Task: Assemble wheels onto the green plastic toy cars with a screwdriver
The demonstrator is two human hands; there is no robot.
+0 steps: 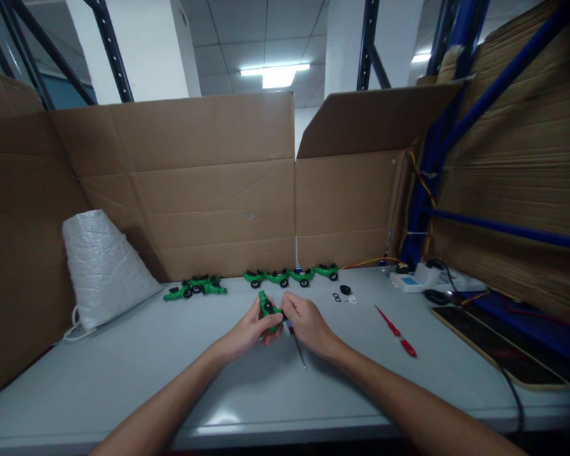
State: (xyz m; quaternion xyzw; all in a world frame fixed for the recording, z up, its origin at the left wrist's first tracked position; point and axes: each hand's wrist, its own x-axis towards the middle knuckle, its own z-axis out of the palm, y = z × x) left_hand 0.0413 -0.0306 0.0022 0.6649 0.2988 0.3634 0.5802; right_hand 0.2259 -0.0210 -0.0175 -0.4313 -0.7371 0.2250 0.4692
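Observation:
My left hand (249,332) and my right hand (306,323) meet over the middle of the grey table (123,361), both gripping one green plastic fitting (267,307) with a black round part. A thin metal tool (298,348) points down from under my right hand; whether that hand holds it is unclear. Behind, a row of similar green fittings (289,276) lies along the cardboard wall, and a second cluster of green fittings (196,287) lies to the left. Small black rings and a white piece (344,294) rest just right of the hands.
A red screwdriver (396,332) lies to the right. A white woven sack (102,266) stands at the back left. Cardboard walls (209,183) enclose the table. A white power strip (425,278), cables and a dark flat board (496,345) occupy the right side.

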